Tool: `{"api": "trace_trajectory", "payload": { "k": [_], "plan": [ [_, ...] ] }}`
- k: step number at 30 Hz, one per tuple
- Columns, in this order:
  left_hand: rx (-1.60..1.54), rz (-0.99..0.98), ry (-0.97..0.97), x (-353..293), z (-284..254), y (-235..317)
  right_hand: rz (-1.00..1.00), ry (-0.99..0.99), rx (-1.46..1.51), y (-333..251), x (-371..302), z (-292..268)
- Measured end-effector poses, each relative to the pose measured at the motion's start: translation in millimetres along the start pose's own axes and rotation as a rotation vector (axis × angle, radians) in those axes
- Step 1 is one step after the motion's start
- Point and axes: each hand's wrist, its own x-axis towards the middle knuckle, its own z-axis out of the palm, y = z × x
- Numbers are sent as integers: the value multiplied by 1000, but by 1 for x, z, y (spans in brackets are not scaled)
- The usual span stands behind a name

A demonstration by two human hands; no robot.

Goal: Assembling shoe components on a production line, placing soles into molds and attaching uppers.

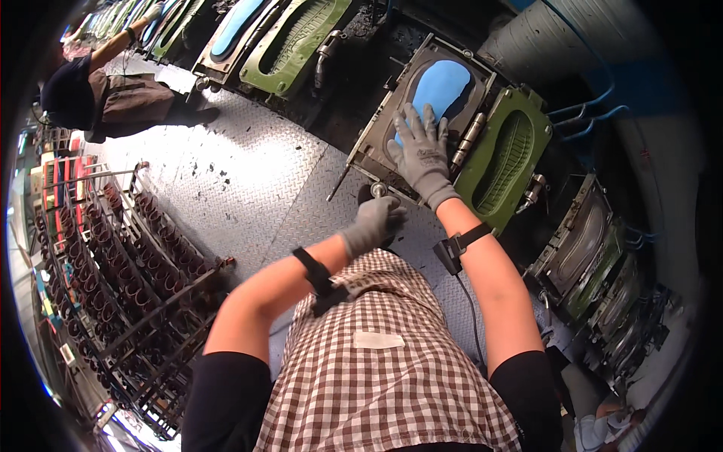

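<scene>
White light glares off a gray diamond-plate floor (252,226) littered with dark scraps (218,178) in a workshop, where a metal rack (167,309) carrying rows of dark looped pieces (162,226) stands at left. At upper right, a large gray ribbed cylinder (553,45) sits near curving blue tubes (612,84) amid deep shadow.

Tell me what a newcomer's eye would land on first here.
Probably the bright blue sole-shaped piece at upper centre-right, lying on a dark mould half, with the grey-gloved right hand spread over its lower end. Next might come the green mould half just to its right, with a ridged, sole-shaped hollow. Below, the brown-and-white checkered apron fills the bottom middle.
</scene>
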Motion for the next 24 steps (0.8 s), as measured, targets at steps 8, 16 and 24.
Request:
{"api": "trace_trajectory", "payload": {
  "k": [8, 16, 24],
  "plan": [
    [-1573, -894, 599, 43, 46, 13, 97, 71, -120, -20, 8, 1],
    [-731, -388, 943, 25, -133, 48, 139, 705, 199, 30, 127, -74],
    [-137, 25, 409, 60, -208, 44, 457, 256, -91, 59, 160, -12]
  ]
}}
